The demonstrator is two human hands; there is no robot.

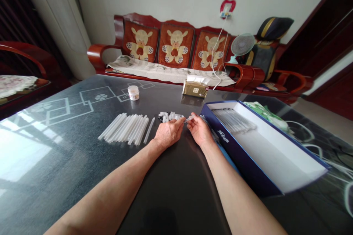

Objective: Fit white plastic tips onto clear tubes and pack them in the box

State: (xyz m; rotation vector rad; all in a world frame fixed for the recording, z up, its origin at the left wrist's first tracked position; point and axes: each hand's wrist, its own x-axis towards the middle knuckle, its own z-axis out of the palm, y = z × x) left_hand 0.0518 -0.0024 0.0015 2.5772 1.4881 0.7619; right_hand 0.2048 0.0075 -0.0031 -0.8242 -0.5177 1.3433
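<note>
My left hand [169, 133] is closed, knuckles up, beside a small pile of white and black plastic caps [168, 116]. Its fingertips meet the left end of a small whitish plastic piece [189, 119]; whether they grip anything is hidden. My right hand [200, 130], palm turned inward, pinches that piece between thumb and fingers. To the left of my left hand lies a row of white translucent plastic tubes [125, 128], side by side. One single tube [149, 130] lies slightly apart from the row, nearest to my left wrist.
A blue box [248, 161] with a white inside stands at right, close to my right forearm, holding several thin clear tubes [233, 119]. Farther back are a round tub [134, 93] and a tissue pack [195, 87]. White cables [317, 150] and a green bag [266, 115] lie beyond the box.
</note>
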